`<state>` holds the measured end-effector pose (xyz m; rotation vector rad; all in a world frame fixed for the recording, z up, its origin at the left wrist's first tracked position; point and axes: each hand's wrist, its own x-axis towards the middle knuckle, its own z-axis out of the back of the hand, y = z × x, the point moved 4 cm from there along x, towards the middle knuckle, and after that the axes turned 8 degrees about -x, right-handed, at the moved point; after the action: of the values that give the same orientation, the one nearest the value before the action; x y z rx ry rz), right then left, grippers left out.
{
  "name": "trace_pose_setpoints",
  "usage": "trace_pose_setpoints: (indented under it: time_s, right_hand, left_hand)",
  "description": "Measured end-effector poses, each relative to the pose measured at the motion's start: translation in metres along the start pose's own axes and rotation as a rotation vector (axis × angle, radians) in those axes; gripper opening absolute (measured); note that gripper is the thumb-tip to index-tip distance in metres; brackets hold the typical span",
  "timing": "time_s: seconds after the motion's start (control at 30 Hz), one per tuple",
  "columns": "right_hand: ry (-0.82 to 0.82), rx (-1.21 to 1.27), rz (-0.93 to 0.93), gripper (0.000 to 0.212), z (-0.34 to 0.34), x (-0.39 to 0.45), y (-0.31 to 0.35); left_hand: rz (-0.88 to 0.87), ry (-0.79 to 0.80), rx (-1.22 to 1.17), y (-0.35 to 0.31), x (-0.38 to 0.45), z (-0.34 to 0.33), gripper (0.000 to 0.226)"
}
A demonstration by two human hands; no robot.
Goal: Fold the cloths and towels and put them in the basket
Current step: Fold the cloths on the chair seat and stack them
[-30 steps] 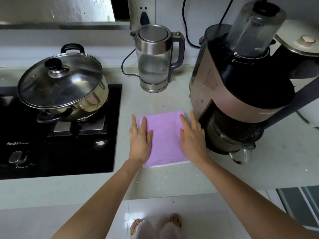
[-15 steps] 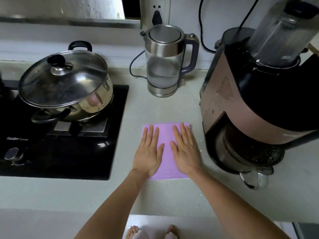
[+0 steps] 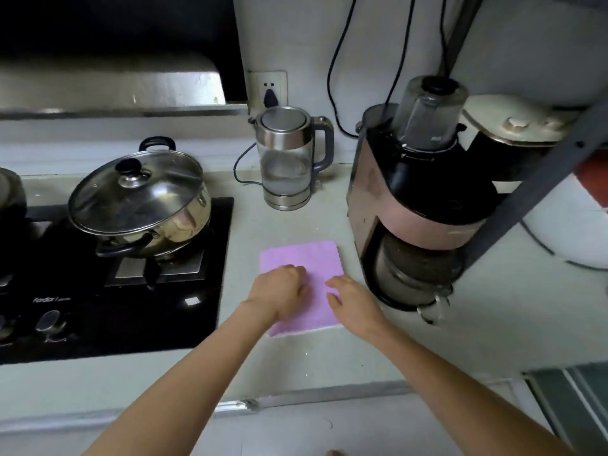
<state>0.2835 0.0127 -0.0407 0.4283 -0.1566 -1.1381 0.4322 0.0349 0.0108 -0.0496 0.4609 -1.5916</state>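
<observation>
One purple cloth (image 3: 301, 258) lies flat on the counter (image 3: 329, 357), between the stove (image 3: 131, 307) and the blender (image 3: 414, 205), with its long axis running away from the person. Both hands rest on its near half. The left hand (image 3: 281, 296) has curled fingers, perhaps pinching the fabric, though this is not sure; the right hand (image 3: 352, 299) lies flat and relaxed. No basket is in view.

A dim kitchen with a pale bench (image 3: 296, 366) against a light wall (image 3: 296, 34) bearing a power socket (image 3: 268, 90), a black stove (image 3: 131, 317) set into the bench at left, and glossy floor tiles (image 3: 329, 429) below.
</observation>
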Motion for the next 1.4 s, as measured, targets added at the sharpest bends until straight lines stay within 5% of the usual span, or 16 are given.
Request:
trace_pose_setpoints:
  time_s: [0.2, 0.43, 0.73, 0.9, 1.13, 1.4]
  right_hand:
    - [-0.005, 0.098, -0.372, 0.018, 0.01, -0.121, -0.043]
    - [-0.184, 0.414, -1.094, 0.018, -0.02, -0.398, -0.084]
    - [-0.304, 0.365, -1.802, 0.028, -0.089, -0.765, -0.009]
    - [-0.42, 0.369, -2.07, 0.031, -0.135, -0.901, 0.029]
    - [-0.472, 0.462, -2.159, 0.023, -0.172, -1.006, 0.011]
    - [-0.487, 0.656, -2.129, 0.027, -0.2, -1.055, -0.094]
  left_hand:
    - [-0.382, 0.167, 0.259, -0.078, -0.031, -0.038, 0.028]
    - [-0.903, 0.455, 0.519, -0.211, -0.124, -0.136, 0.026]
    - [-1.501, 0.71, 0.74, -0.391, -0.367, -0.28, 0.038]
    - [-1.677, 0.822, 0.794, -0.458, -0.499, -0.356, 0.04]
    - [-1.767, 0.883, 0.905, -0.538, -0.602, -0.441, 0.046]
    - [-1.852, 0.944, 1.116, -0.628, -0.616, -0.559, 0.042]
